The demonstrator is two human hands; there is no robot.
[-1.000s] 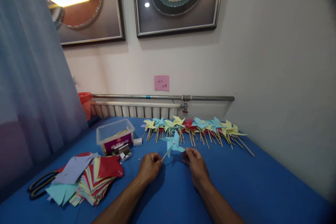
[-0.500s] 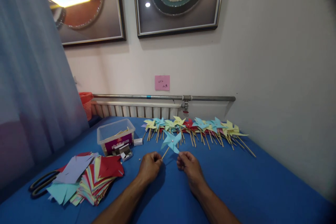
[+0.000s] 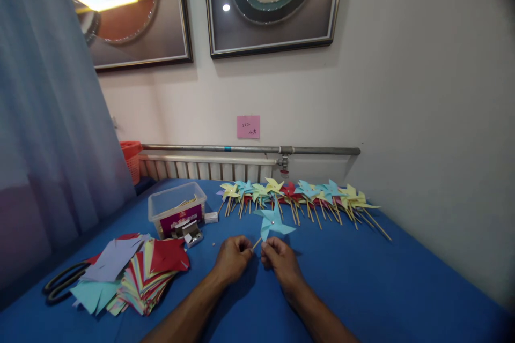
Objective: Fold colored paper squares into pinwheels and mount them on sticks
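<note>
pinwheel (image 3: 272,224) of light blue paper stands just above my two hands, its thin wooden stick (image 3: 256,244) slanting down to the left between them. my left hand (image 3: 232,257) has its grip closed on the lower end of the stick, thumb and fingertips pinched together. my right hand (image 3: 280,260) sits just beside it, fingers curled in a closed grip close under the paper blades; whether it pinches the stick itself or only touches it i cannot tell. both hands rest low over the blue worktop (image 3: 386,284), knuckles nearly meeting.

behind the pinwheel, near the wall, a row of finished pinwheels (image 3: 300,195) in yellow, blue and red lies flat on the worktop, sticks pointing toward me. to the left of the hands sits a clear plastic box (image 3: 177,209) with a red label, and a small silver stapler (image 3: 190,233) lies just in front of it. further left a loose pile of coloured paper squares (image 3: 134,273) spreads out, with black-handled scissors (image 3: 62,281) at its far left edge. an orange basket (image 3: 131,161) stands by the curtain (image 3: 52,134), a grey pipe (image 3: 249,149) runs along the wall, and a pink note (image 3: 248,126) is stuck above it.
</note>
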